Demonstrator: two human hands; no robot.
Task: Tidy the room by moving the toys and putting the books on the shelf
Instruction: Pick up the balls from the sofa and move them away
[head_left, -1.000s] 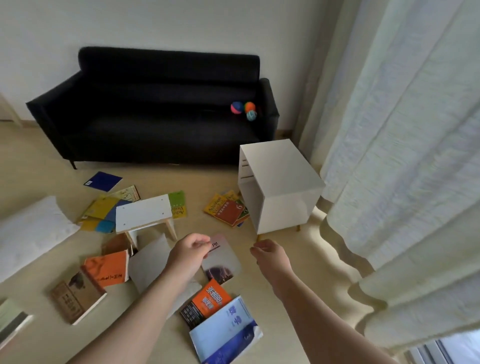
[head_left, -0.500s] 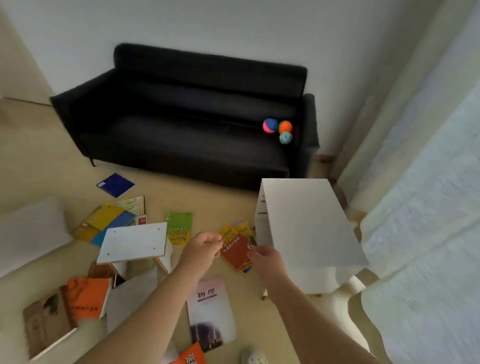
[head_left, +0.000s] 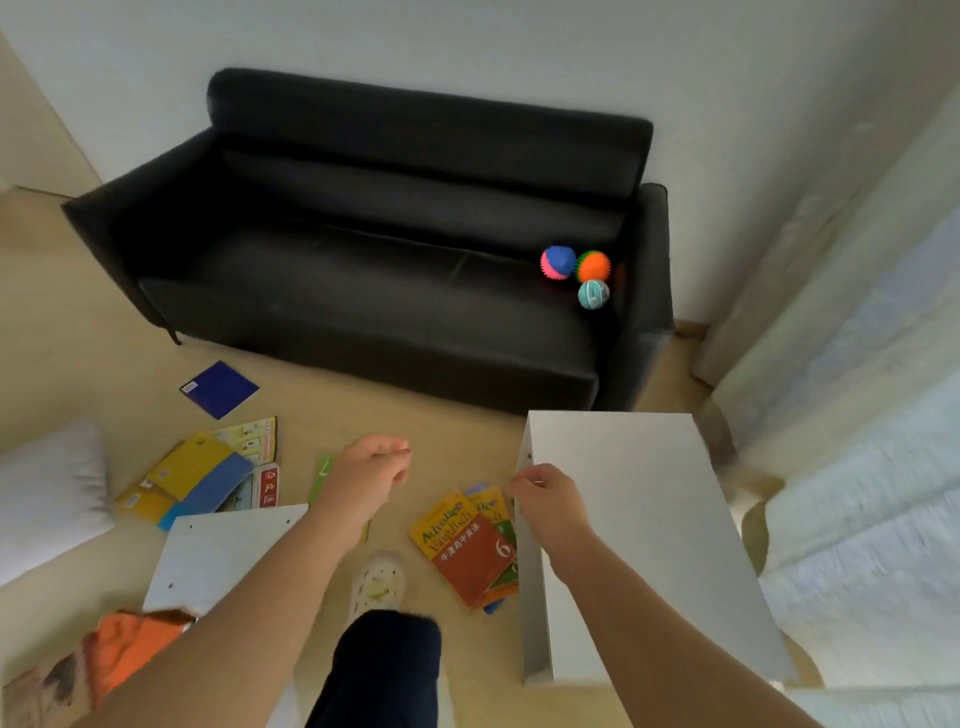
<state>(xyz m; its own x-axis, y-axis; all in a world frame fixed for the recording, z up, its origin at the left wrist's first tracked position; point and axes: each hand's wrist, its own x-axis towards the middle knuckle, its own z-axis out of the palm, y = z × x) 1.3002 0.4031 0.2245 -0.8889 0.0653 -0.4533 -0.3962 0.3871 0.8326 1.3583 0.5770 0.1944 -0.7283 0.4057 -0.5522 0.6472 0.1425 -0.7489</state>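
Note:
Three toy balls lie at the right end of the black sofa (head_left: 363, 270): a pink-and-blue spiky ball (head_left: 558, 261), an orange-and-green spiky ball (head_left: 594, 266) and a teal ball (head_left: 593, 294). Books are scattered on the floor: a red-and-yellow English stack (head_left: 467, 545), a dark blue book (head_left: 220, 388), a yellow-and-blue pile (head_left: 197, 478) and an orange book (head_left: 130, 644). The white shelf unit (head_left: 649, 519) stands at the right. My left hand (head_left: 369, 478) hovers over the floor, loosely curled and holding nothing. My right hand (head_left: 545, 501) hangs loosely curled at the shelf's left edge, holding nothing.
A small white board-topped stool (head_left: 218, 551) stands at lower left, a white pillow (head_left: 47, 493) lies at the far left. Pale curtains (head_left: 857, 415) fill the right side. My foot in a white shoe (head_left: 376, 582) steps between the books.
I have walked forward toward the sofa and shelf. The books that lay near my feet have dropped out of view behind me. Both hands stay held out and hold nothing.

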